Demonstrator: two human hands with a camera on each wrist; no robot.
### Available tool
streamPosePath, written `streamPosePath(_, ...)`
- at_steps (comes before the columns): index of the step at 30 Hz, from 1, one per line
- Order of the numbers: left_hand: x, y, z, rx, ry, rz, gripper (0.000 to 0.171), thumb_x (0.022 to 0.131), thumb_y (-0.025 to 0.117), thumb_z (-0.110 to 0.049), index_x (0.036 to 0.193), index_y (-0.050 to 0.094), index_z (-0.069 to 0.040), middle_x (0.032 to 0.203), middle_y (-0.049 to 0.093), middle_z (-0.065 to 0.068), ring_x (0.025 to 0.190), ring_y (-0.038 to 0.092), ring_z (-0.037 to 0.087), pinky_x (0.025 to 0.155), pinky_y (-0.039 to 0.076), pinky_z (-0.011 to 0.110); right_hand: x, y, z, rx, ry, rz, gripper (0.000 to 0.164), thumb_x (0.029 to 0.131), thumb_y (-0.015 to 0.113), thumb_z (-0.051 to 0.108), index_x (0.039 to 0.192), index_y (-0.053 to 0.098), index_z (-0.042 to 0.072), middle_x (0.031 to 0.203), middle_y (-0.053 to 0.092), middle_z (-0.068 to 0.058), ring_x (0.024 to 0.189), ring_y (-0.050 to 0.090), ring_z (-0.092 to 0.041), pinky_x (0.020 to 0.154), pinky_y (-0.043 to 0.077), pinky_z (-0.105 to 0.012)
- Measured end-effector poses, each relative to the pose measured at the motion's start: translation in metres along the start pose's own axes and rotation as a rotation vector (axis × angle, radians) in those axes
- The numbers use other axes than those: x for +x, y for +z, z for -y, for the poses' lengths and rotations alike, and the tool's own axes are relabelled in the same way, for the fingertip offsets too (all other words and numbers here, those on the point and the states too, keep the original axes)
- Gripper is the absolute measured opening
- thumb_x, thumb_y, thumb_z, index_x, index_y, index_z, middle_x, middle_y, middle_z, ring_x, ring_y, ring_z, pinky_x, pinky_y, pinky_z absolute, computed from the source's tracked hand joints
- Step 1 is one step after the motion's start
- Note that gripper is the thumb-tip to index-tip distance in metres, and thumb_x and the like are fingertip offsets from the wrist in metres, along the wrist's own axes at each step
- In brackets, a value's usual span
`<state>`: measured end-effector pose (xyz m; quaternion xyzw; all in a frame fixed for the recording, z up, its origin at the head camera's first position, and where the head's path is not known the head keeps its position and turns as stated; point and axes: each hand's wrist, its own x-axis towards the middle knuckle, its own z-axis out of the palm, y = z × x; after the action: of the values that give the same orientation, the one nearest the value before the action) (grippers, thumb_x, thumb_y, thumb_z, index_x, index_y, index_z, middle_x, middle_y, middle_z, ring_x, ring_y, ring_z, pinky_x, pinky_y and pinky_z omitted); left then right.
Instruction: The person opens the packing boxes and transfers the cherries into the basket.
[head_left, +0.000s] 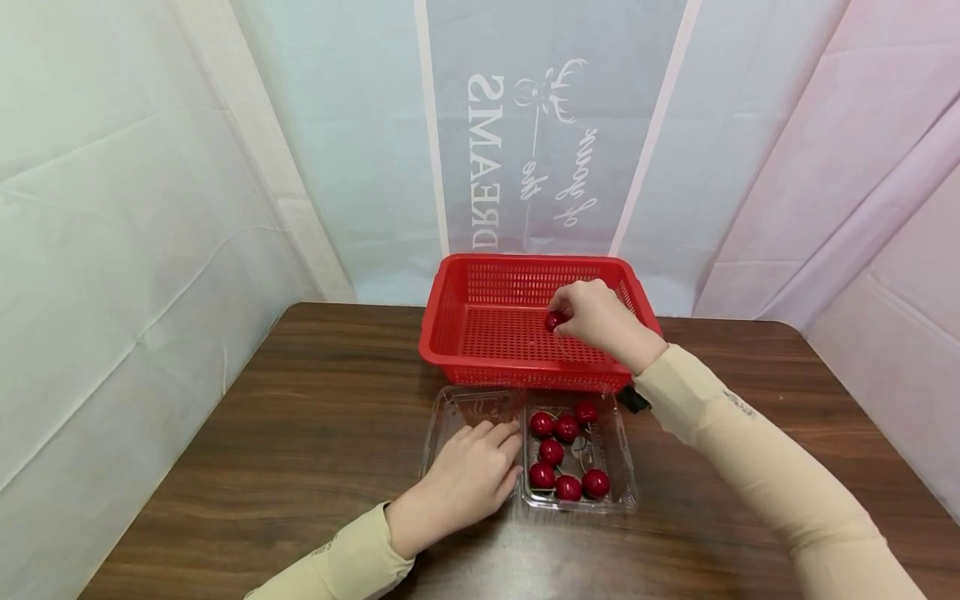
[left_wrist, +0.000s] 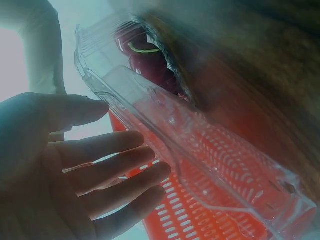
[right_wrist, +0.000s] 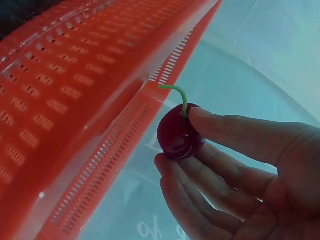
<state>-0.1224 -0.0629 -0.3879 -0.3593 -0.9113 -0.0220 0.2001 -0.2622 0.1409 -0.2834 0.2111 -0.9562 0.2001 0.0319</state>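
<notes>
My right hand [head_left: 600,321] pinches a dark red cherry [right_wrist: 179,132] between thumb and fingertips, its green stem curving up in the right wrist view. In the head view, that hand is over the red plastic basket [head_left: 540,372]. My left hand [head_left: 468,475] rests by the lid side of the clear hinged clamshell box [head_left: 624,475], its fingers nearly straight in the left wrist view and gripping nothing. Several red cherries [head_left: 551,452] with stems lie in the box's right half. No other cherries show inside the basket.
A brown wooden table [head_left: 300,433] carries everything. A small black object [head_left: 633,400] lies between basket and box, partly covered by the right forearm. Pale printed curtains [head_left: 360,125] hang behind the table and on both sides.
</notes>
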Motion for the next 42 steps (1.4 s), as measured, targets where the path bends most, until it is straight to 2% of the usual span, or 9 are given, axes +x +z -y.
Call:
streamPosePath(21,-0.004,0.001,-0.002,0.011,0.004,0.01,0.028,0.087,0.063,-0.033,0.105,0.067,-0.013,0.118,0.066,0.002,0.096,0.062,0.016,0.07,0.051,0.031,0.038,0.005,0.01,0.057,0.025,0.042,0.022,0.076,0.075,0.003,0.098,0.071,0.004,0.094,0.07,-0.012,0.082,0.063,-0.023,0.075,0.055,-0.039)
streamPosePath(28,-0.003,0.001,-0.002,0.009,0.01,0.001,0.027,0.087,0.063,-0.033,0.105,0.067,-0.013,0.117,0.066,0.002,0.096,0.062,0.016,0.07,0.05,0.031,0.052,0.012,0.015,0.032,0.029,0.082,0.018,0.076,0.076,0.003,0.093,0.071,0.005,0.09,0.069,-0.01,0.08,0.062,-0.022,0.075,0.055,-0.037)
streamPosePath(42,-0.003,-0.001,-0.003,0.009,0.009,0.013,0.027,0.087,0.063,-0.032,0.105,0.067,-0.012,0.117,0.066,0.002,0.095,0.062,0.016,0.07,0.05,0.031,0.078,0.019,0.022,0.0,0.029,0.101,0.022,0.075,0.076,0.003,0.096,0.071,0.003,0.094,0.067,-0.011,0.087,0.062,-0.025,0.077,0.053,-0.037)
